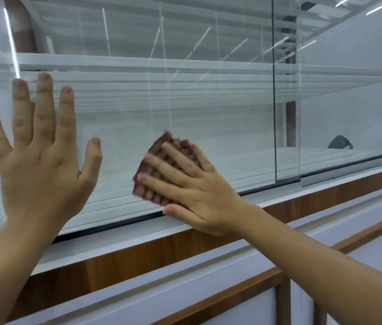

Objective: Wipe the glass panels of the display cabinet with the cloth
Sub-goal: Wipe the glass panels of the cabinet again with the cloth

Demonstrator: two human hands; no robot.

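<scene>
A large glass panel (185,102) of the display cabinet fills the view, with a second sliding panel (349,113) overlapping it at the right. My right hand (190,186) presses a dark red checked cloth (159,158) flat against the lower part of the glass, fingers spread over it; the cloth looks blurred. My left hand (42,151) rests open against the glass at the left, fingers apart and pointing up, holding nothing.
A white sill and wooden trim (185,245) run below the glass, above white cabinet doors with wood frames (244,306). Inside the cabinet, a white shelf (138,63) spans the top and a small dark object (340,143) lies at the far right.
</scene>
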